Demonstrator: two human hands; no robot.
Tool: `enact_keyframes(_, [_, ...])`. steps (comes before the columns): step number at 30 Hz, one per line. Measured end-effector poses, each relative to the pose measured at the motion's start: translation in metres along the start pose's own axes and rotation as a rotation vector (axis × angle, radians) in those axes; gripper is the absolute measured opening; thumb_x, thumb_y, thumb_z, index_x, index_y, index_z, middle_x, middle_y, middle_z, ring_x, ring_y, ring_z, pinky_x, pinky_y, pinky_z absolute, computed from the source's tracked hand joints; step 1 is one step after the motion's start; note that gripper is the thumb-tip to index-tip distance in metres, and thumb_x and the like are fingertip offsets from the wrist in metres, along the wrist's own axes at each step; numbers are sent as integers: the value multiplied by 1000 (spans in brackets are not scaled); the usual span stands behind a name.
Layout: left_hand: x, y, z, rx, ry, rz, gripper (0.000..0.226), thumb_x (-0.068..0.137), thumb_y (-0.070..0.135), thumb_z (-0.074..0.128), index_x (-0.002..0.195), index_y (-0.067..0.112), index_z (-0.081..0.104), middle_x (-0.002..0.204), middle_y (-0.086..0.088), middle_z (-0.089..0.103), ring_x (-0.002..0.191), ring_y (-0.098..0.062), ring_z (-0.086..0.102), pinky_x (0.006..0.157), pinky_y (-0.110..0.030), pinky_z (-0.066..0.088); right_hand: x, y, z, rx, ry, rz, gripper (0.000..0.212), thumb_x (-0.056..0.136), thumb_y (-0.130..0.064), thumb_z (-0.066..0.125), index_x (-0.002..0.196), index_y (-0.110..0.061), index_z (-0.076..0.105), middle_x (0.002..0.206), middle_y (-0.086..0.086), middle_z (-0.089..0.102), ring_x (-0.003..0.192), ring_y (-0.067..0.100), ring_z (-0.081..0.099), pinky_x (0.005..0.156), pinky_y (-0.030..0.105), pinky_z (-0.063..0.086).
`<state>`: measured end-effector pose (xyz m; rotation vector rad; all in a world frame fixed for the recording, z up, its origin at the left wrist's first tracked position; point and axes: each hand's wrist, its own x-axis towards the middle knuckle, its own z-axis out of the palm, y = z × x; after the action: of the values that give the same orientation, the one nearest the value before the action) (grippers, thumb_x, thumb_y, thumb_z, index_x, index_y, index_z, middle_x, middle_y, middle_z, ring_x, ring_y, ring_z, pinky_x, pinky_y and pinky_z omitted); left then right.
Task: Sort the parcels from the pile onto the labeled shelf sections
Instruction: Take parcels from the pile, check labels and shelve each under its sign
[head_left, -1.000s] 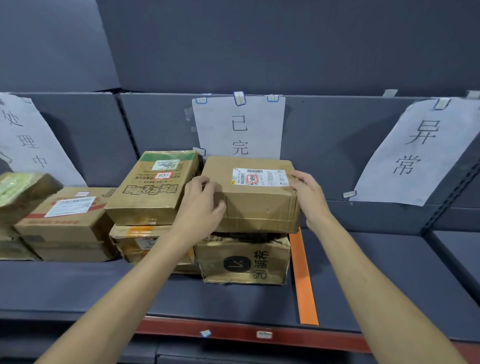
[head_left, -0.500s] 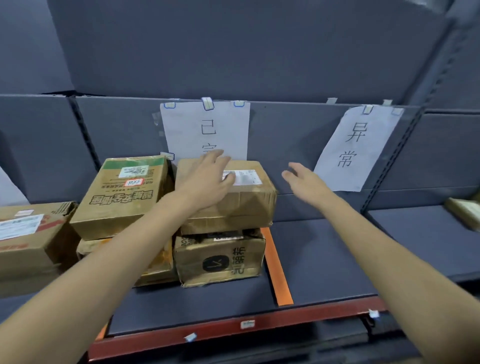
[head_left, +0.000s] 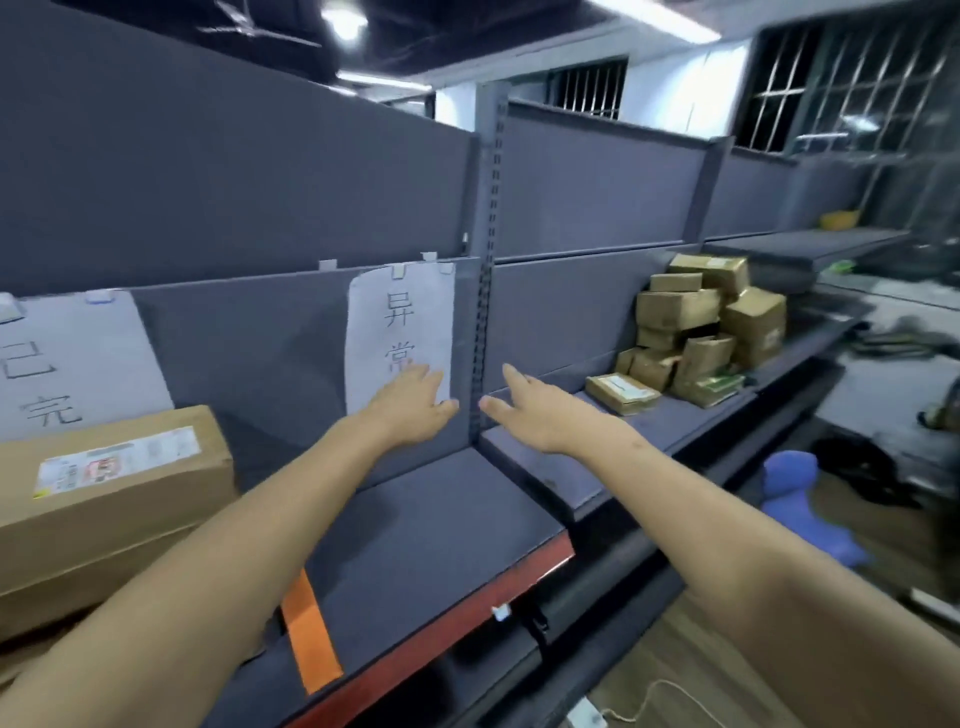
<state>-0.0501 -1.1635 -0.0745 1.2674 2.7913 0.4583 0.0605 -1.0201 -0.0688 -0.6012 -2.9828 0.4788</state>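
Both of our hands are off the box (head_left: 114, 483) they were steadying a second ago. It now sits at the left edge of view under the left sign (head_left: 72, 364), on the shelf section it was sorted to. Our view has swung right. The left hand (head_left: 410, 408) and right hand (head_left: 540, 418) hang in the air, empty, with the fingers loose and spread and pointing along the shelf. We read that as one parcel delivered and the trip back for another begun.

The pile (head_left: 696, 332) stands on the next bay, well apart from both hands, a loose heap of brown cartons leaning on one another. A flat parcel (head_left: 621, 393) lies on its near side, touching no carton above it, and looks the easiest to lift.

An orange strip (head_left: 309, 629) on the shelf board (head_left: 441, 525) marks where the box's section ends. Beyond it, the board under the right sign (head_left: 400, 332) shows only bare grey. The left hand crosses in front of that sign's lower corner. A slotted post (head_left: 485, 291) rises between the two bays, and the next board (head_left: 530, 462) starts just past it, its near corner jutting forward. The red front lip (head_left: 441, 639) runs below our forearms. On the floor to the right lies a blue object (head_left: 795, 499), so we judge that the step sideways needs some care.
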Motion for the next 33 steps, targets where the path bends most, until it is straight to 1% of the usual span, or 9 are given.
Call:
enact_keyframes(2, [24,47,23,-10,-41,25,55,99,38,38,141,3,34,148,-16,31,139,-29,26,111,-38,27,-16,55,-17,-17,32,56,76,94,-64,25,153,-19,8,159,12,19,144,33,22,113,54,25])
enact_keyframes(8, [82,182,87,-6,-159,136,63,100,41,34,151,11,17,160,-10,6,147,-23,6,118,-38,13,-58,215,-54,44,105,244,75,94,-63,27,153,-19,14,159,6,20,144,30,22,112,55,24])
enact_keyframes(12, [119,246,123,-32,-199,214,62,100,40,36,151,9,17,160,-10,6,148,-20,6,117,-33,10,-68,294,-65,100,102,351,78,95,-64,26,154,-16,9,162,7,11,147,28,16,115,51,22])
enact_keyframes(18, [202,311,183,-74,-284,303,65,97,43,37,151,11,19,160,-6,8,147,-21,12,118,-39,16,-58,395,-77,135,145,441,75,96,-61,27,151,-10,20,156,10,26,142,30,27,112,51,29])
enact_keyframes(20, [238,333,205,-107,-298,310,65,97,44,38,151,12,20,160,-7,8,147,-21,11,119,-38,14,-46,430,-83,133,164,477,64,96,-60,27,134,-10,39,136,12,45,127,32,40,105,51,34])
enact_keyframes(22, [276,356,230,-121,-311,318,64,98,43,37,151,12,19,160,-9,7,147,-22,7,118,-36,11,-26,469,-88,89,186,512,50,95,-57,28,110,-13,47,113,9,51,111,31,45,99,50,36])
enact_keyframes(27, [370,409,279,-163,-352,344,63,99,44,36,152,14,18,160,-8,7,148,-24,6,119,-38,10,31,554,-108,13,165,589,38,96,-48,31,99,-13,45,105,11,50,102,33,46,94,52,41])
enact_keyframes(31, [432,427,302,-218,-339,320,61,100,41,36,151,14,19,160,-8,8,147,-23,8,118,-37,11,81,604,-116,55,157,583,36,98,-49,32,88,-16,42,98,8,49,96,31,46,88,45,42])
enact_keyframes(33, [456,416,313,-249,-350,275,61,100,40,37,151,14,19,160,-8,8,147,-23,8,117,-35,10,110,622,-111,100,113,551,38,99,-50,32,98,-15,47,109,10,50,105,33,47,91,44,41])
